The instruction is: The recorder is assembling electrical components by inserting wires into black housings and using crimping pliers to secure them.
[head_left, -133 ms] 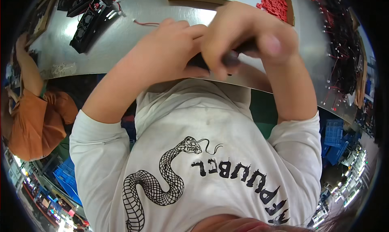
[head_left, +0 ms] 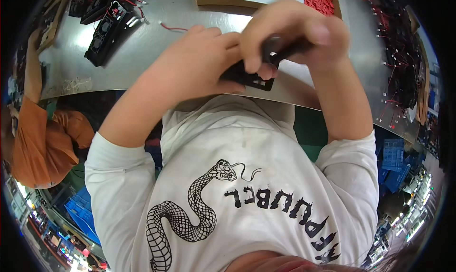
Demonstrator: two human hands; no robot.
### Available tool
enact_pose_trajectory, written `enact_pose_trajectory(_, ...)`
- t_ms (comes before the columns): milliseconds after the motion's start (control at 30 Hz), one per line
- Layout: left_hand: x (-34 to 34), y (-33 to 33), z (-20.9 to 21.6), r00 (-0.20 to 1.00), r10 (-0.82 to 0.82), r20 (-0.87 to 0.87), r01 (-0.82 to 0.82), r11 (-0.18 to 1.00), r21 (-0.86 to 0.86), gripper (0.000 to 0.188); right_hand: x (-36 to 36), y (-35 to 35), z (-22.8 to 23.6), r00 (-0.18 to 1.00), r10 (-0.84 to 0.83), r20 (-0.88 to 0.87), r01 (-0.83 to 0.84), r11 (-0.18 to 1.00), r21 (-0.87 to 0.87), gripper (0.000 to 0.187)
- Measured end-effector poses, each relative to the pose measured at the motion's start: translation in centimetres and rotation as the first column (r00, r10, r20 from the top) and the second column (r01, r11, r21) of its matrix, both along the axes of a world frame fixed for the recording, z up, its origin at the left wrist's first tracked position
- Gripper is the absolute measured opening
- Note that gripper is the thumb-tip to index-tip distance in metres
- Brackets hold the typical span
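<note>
Near the table's front edge, my left hand is closed round a black plastic casing, and covers most of it. Cut-outs show at the casing's uncovered right end. A red wire with a white connector lies on the table just beyond my left knuckles. My right hand is curled over a dark tool with a rounded end; its kind cannot be made out. One right fingertip touches or nearly touches the casing's right end. Motion smears parts of the right hand.
A black twin-fan unit with red wires lies at the left of the metal table. At the back, a cardboard tray holds paper and red plastic pieces. Wired black parts line the right. An orange-clothed co-worker is left.
My right hand has shifted and turned slightly, and the tool's rounded end has risen from the casing. More of the casing's right end now shows. The left hand keeps its grip.
</note>
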State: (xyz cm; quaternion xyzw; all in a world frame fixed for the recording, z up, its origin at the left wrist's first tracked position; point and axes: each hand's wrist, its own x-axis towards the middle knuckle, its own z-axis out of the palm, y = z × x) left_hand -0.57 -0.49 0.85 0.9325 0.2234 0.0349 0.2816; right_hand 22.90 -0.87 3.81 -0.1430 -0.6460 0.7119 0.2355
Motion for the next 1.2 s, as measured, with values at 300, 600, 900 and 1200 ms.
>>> enact_pose_trajectory(300, 0.1, -3.3, -0.6, 0.987, 0.106, 0.120, -0.136, 0.948, 0.287, 0.071, -0.1, -7.7, -2.1, 0.693, -0.579, -0.430, 0.678, 0.726, 0.116, 0.088)
enact_pose_trajectory(600, 0.5, -3.7, -1.0, 0.984, 0.117, 0.138, -0.155, 0.940, 0.305, 0.071, 0.0, -7.3, -2.1, 0.685, -0.586, -0.434, 0.687, 0.718, 0.114, 0.089)
enact_pose_trajectory(900, 0.2, -3.0, -1.1, 0.991, 0.045, 0.129, -0.081, 0.955, 0.285, 0.070, 0.2, -6.3, -2.3, 0.701, -0.574, -0.423, 0.631, 0.776, -0.007, 0.081)
enact_pose_trajectory(1200, 0.1, -2.3, -1.6, 0.991, 0.005, 0.137, -0.047, 0.951, 0.307, 0.073, -1.0, -5.8, -0.9, 0.861, -0.402, -0.310, 0.417, 0.909, -0.020, 0.081)
